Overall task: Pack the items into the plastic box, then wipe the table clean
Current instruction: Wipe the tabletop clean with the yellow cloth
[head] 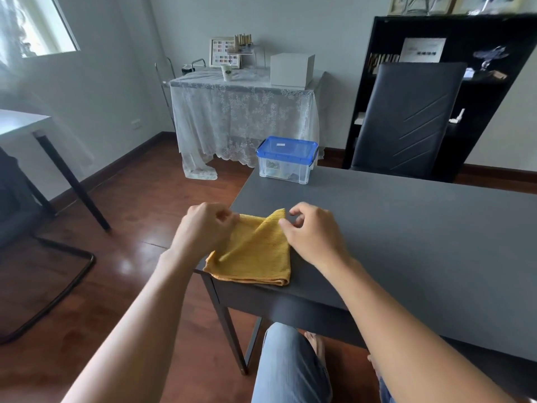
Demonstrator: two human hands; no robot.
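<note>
A dark grey matte tabletop [392, 228] on dark legs stands over a reddish-brown wooden floor [116, 271]. Two things lie directly on it. At the near left corner is a yellow cloth [255, 257], folded, its left edge reaching the tabletop's edge and one flap lifted toward the middle. At the far left corner, well apart from the cloth, stands a clear plastic box [286, 167] with a blue lid [286, 148] closed on top and blue latches at its ends; some items show dimly through its walls, too blurred to name.
</note>
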